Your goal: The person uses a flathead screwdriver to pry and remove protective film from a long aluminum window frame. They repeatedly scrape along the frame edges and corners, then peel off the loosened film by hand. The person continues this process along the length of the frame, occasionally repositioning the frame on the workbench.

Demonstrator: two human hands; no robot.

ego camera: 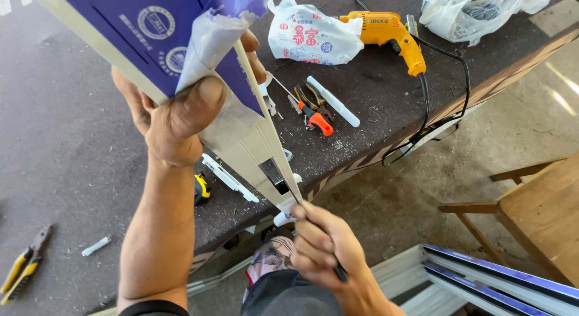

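Blue film (208, 41) is half peeled off the frame bar (253, 144) gripped by the left hand (175, 120), while the right hand (322, 246) pinches a thin tool (341, 272) at its end.

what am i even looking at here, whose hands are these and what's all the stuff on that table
There is no machine here. A person wears a camera on their head, so this one picture looks down at their own two bare hands.

The left hand grips a long pale frame bar partly covered in blue protective film. The right hand holds a thin dark tool, mostly hidden in the fist, at the bar's lower end.

Below them is a dark workbench. On it lie a yellow power drill with a black cord, orange-handled pliers, a white marker-like tube, two plastic bags, yellow-handled pliers at the left edge, and a small white plug. On the floor to the right are a wooden bench and more frame pieces.
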